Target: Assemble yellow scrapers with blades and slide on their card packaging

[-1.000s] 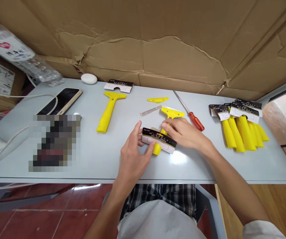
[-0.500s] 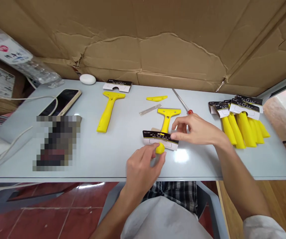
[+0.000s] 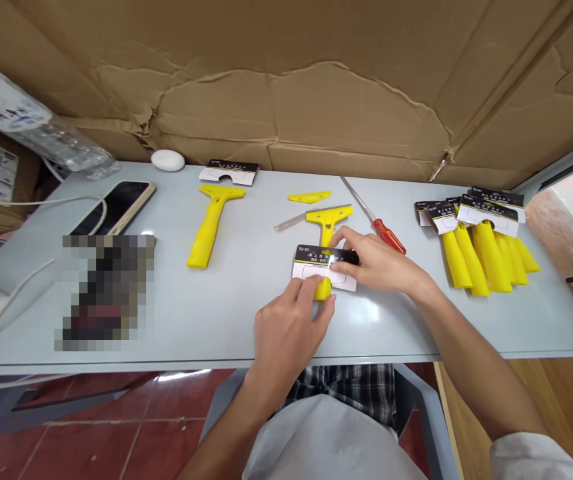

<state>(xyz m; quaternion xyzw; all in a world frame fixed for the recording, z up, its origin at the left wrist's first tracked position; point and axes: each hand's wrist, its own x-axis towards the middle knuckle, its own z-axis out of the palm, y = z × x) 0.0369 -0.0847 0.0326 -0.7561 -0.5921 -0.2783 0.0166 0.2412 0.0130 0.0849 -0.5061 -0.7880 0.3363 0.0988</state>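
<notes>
In front of me lies a yellow scraper [image 3: 330, 216] with a black and white card [image 3: 299, 267] around its handle. My left hand [image 3: 294, 320] pinches the lower end of the handle between thumb and fingers. My right hand [image 3: 379, 261] is closed on the right part of the card, thumb on its face. Just behind the scraper head are a metal blade [image 3: 289, 223] and a loose yellow strip [image 3: 309, 197]. A second yellow scraper [image 3: 211, 223] lies to the left, below a separate folded card [image 3: 229, 173].
A red-handled screwdriver [image 3: 389, 237] lies behind my right hand. Several carded yellow scrapers [image 3: 494, 260] are piled at the right. On the left are a phone [image 3: 121, 207], a white oval object [image 3: 167, 160], a plastic bottle [image 3: 31, 120] and cables. Cardboard [image 3: 276, 87] stands behind the table [image 3: 166, 353].
The scraper in my left hand has moved up a little, its head now over the blade's right end. My right hand has moved left and closed on the card, uncovering the screwdriver's handle.
</notes>
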